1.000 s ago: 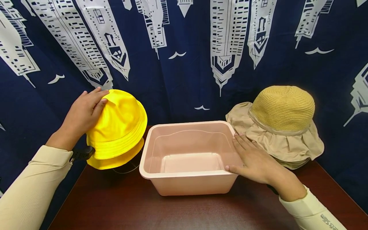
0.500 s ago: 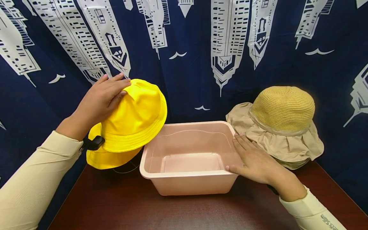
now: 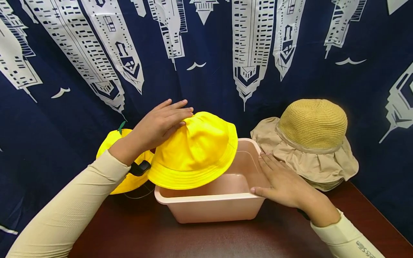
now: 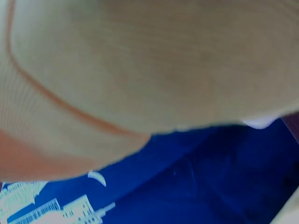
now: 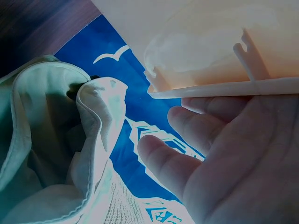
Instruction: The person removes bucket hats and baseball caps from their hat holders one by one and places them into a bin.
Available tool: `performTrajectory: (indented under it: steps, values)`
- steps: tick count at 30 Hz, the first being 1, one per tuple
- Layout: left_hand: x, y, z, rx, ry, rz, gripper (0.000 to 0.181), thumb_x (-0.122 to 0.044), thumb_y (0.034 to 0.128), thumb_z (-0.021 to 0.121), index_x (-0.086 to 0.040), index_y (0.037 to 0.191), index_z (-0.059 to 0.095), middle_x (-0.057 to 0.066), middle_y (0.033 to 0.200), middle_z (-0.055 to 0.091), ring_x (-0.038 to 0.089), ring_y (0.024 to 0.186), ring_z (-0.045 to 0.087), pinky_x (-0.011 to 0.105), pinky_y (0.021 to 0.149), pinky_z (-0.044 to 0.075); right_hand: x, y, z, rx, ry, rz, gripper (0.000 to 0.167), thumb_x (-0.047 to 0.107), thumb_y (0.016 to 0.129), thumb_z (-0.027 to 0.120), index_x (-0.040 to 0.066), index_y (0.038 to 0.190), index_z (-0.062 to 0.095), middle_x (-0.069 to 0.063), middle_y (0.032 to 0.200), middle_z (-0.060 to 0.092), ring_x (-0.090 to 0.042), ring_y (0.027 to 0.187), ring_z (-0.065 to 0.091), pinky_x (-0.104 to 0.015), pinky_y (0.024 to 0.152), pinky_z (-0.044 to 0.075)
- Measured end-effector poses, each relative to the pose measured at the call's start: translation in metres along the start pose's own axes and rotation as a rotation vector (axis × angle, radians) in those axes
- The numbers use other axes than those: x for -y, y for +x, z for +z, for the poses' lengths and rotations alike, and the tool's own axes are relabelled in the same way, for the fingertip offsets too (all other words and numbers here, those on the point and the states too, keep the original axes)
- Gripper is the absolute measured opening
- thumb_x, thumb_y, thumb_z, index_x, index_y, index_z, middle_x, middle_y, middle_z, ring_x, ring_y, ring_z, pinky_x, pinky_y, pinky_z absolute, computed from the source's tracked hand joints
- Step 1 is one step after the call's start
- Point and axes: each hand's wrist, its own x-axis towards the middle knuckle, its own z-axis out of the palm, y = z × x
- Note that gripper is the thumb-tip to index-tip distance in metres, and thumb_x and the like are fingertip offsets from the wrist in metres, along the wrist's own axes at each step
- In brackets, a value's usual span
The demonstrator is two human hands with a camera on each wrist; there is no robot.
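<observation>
My left hand (image 3: 158, 125) pinches a plain yellow bucket hat (image 3: 193, 154) near the top of its crown. The hat hangs tilted over the left part of a pink plastic bin (image 3: 213, 211), hiding some of its inside. My right hand (image 3: 284, 182) lies with straight fingers on the bin's right rim. From below, the right wrist view shows these fingers (image 5: 196, 128) under the edge of the rim. Behind my left forearm, partly covered, is a second yellow hat (image 3: 109, 143) with a small green leaf on top. The left wrist view shows neither hat.
A straw hat (image 3: 313, 125) with a beige cloth brim stands just right of the bin, close to my right hand. Everything stands on a dark reddish-brown table (image 3: 206, 240). A navy curtain (image 3: 206, 86) with white printed buildings hangs behind.
My left hand has lifted the plain yellow hat off the leaf-topped one and carried it right, over the bin. The leaf-topped hat is now uncovered. My right hand keeps its place on the rim.
</observation>
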Motion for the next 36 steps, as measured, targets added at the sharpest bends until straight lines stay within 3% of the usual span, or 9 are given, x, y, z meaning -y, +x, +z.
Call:
performTrajectory:
  steps: [9, 19, 27, 36]
  values:
    - [-0.009, 0.008, 0.027, 0.057, -0.064, 0.047, 0.038, -0.008, 0.0955, 0.065, -0.008, 0.134, 0.062, 0.006, 0.136, 0.061, 0.024, 0.138, 0.044, 0.047, 0.118, 0.025, 0.001, 0.000, -0.002, 0.028, 0.025, 0.015, 0.104, 0.072, 0.090, 0.050, -0.006, 0.154, 0.024, -0.023, 0.161, 0.018, -0.042, 0.148, 0.015, -0.062, 0.114, 0.022]
    - [-0.020, 0.016, 0.050, 0.127, -0.042, 0.128, 0.037, -0.013, 0.0966, 0.065, -0.010, 0.134, 0.063, 0.003, 0.136, 0.061, 0.021, 0.139, 0.043, 0.043, 0.118, 0.025, 0.000, 0.000, 0.000, 0.034, 0.024, 0.021, 0.105, 0.073, 0.089, 0.050, -0.004, 0.155, 0.023, -0.020, 0.162, 0.015, -0.040, 0.149, 0.014, -0.059, 0.115, 0.021]
    - [-0.033, 0.018, 0.055, 0.171, -0.071, 0.154, 0.039, -0.013, 0.0950, 0.067, -0.010, 0.134, 0.063, 0.001, 0.138, 0.060, 0.019, 0.140, 0.042, 0.040, 0.119, 0.023, 0.000, 0.000, -0.001, 0.007, 0.013, -0.010, 0.103, 0.070, 0.090, 0.051, -0.006, 0.154, 0.024, -0.023, 0.161, 0.020, -0.041, 0.147, 0.018, -0.060, 0.114, 0.024]
    - [-0.043, 0.015, 0.053, 0.188, -0.078, 0.179, 0.041, -0.013, 0.0936, 0.069, -0.010, 0.134, 0.063, 0.001, 0.136, 0.061, 0.020, 0.139, 0.043, 0.041, 0.118, 0.025, -0.001, 0.000, 0.001, 0.011, 0.014, -0.016, 0.104, 0.071, 0.090, 0.050, -0.007, 0.153, 0.023, -0.022, 0.161, 0.020, -0.039, 0.148, 0.017, -0.059, 0.115, 0.024]
